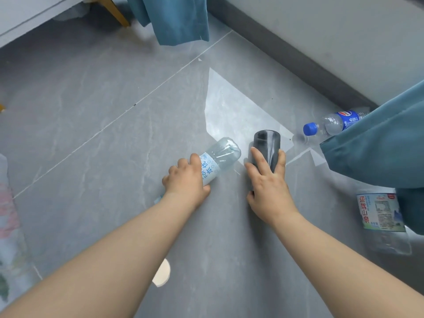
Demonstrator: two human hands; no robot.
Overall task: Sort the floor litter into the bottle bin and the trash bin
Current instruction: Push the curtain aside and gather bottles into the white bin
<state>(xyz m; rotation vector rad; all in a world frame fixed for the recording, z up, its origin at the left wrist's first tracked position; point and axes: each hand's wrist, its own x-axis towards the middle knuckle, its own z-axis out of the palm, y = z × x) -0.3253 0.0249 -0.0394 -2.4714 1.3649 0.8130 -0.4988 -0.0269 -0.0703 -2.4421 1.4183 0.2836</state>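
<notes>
— What are the fingers doing?
— The left hand [185,177] curls its fingers round a clear bottle [220,157] lying on the grey floor [103,134]. It looks empty. The right hand [268,180] grips a dark can [267,143] just beside it. I cannot tell what is inside.
— What else is there?
— A blue-cap bottle [332,123] and a big label bottle [378,212] lie partly under a blue curtain [378,145], near the wall [321,31].
</notes>
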